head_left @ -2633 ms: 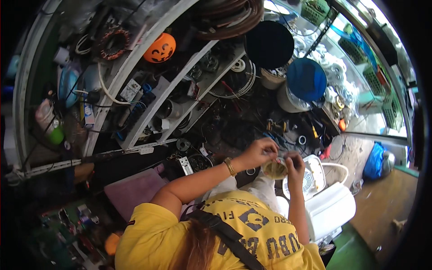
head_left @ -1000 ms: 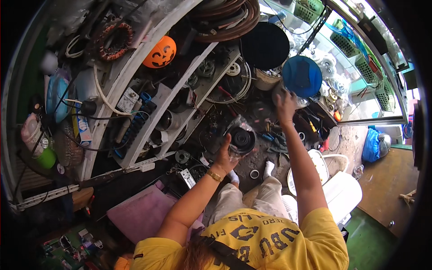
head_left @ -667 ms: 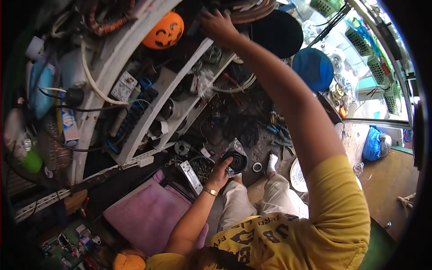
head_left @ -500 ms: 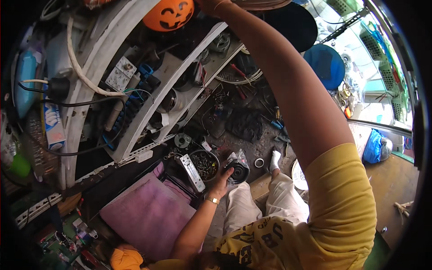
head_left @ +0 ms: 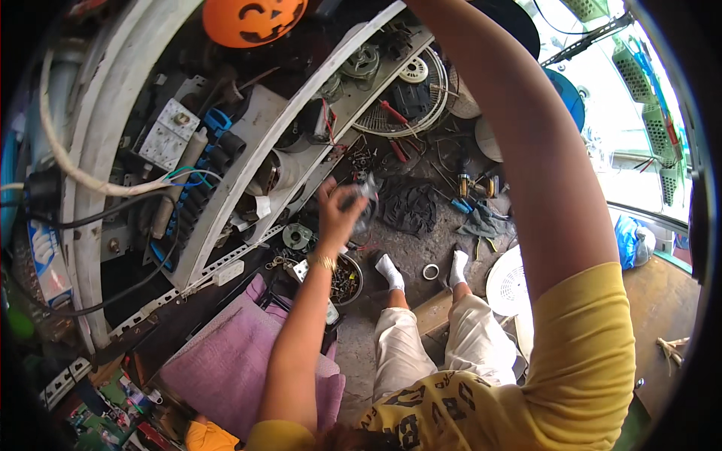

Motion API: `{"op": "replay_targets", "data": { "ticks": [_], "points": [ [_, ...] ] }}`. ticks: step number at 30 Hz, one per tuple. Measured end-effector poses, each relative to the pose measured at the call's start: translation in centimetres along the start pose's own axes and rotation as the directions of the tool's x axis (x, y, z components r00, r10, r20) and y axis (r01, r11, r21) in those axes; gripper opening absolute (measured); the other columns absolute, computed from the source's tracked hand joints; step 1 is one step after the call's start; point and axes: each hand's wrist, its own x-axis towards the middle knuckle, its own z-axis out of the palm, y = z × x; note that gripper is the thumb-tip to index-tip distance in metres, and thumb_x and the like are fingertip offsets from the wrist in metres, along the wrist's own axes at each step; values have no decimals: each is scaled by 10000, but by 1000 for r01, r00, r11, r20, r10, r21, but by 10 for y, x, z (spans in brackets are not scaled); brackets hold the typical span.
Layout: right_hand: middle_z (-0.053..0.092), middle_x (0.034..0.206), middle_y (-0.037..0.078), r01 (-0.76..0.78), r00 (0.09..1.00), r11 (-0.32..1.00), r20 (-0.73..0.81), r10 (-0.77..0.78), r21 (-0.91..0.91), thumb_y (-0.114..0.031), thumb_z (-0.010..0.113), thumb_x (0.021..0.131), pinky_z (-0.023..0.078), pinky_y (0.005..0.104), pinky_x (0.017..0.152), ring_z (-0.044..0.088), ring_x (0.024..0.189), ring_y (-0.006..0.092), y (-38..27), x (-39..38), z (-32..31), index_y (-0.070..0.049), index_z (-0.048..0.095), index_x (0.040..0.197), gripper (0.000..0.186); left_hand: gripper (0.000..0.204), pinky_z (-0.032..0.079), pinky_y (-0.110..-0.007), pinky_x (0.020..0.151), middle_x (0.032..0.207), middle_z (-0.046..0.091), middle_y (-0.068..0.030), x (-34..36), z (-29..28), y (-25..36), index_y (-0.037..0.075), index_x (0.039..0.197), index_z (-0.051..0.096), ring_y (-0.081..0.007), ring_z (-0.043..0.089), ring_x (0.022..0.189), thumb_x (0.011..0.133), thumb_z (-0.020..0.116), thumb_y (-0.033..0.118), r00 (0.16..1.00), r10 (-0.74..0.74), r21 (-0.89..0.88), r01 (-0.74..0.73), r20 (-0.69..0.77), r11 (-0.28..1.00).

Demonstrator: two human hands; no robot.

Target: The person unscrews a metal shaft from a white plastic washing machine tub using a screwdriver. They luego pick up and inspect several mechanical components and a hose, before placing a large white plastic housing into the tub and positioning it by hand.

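**Left hand lifts a small part while the right arm reaches up out of sight**

A moment ago the left hand (head_left: 336, 214) sat low, near the round tin bowl of dark screws and bits (head_left: 346, 279) on the ground. Now it is higher, in the middle of the frame, just under the slanted white metal shelf rail (head_left: 301, 105). So the small thing it holds has come up off the floor and is now close to the shelves.

That thing is a small grey part wrapped in clear plastic (head_left: 361, 197). The fingers are curled around it, mostly closed, and the thumb side faces the shelf. The part is blurry, so I cannot tell just what it is. A gold band sits on the wrist below the hand.

The right arm has gone up too. It now runs from the yellow sleeve (head_left: 594, 353) at the lower right all the way to the top edge of the frame. The right hand is past the edge, so it cannot be seen, and I cannot tell if it is open or closed.

An orange plastic pumpkin with a cut-out face (head_left: 254, 19) hangs at the top left. A pink cloth (head_left: 226, 361) lies at the lower left. Two feet in white socks (head_left: 390, 271) rest on the grey floor in the middle, near a small roll of tape (head_left: 430, 271).
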Motion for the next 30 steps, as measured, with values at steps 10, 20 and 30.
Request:
{"op": "replay_targets", "data": {
  "ticks": [10, 20, 30],
  "points": [
    [487, 789, 25, -541, 675, 568, -84, 733, 620, -83, 453, 954, 395, 236, 661, 447, 722, 97, 11, -352, -95, -3, 507, 918, 104, 343, 530, -410, 824, 1447, 230, -290, 223, 81, 12, 37, 959, 695, -362, 642, 930, 743, 689, 303, 973, -6, 821, -190, 230, 538],
    [545, 828, 187, -969, 110, -88, 721, 684, 232, -123, 540, 898, 435, 361, 713, 514, 753, 305, -112, -677, -34, 3, 508, 970, 149, 205, 500, -472, 786, 896, 642, -252, 290, 70, -24, -8, 855, 677, -410, 619, 893, 793, 575, 159, 985, -21, 936, -155, 170, 316],
    [505, 1236, 260, -980, -25, 144, 804, 594, -136, -343, 618, 854, 444, 441, 889, 509, 1143, 374, -114, -778, 155, -18, 303, 1358, 677, 392, 413, -352, 922, 1081, 572, -173, 174, 199, -7, -12, 1193, 537, -268, 556, 1033, 852, 631, 157, 903, 306, 326, -399, 301, 857]
  ]
}}
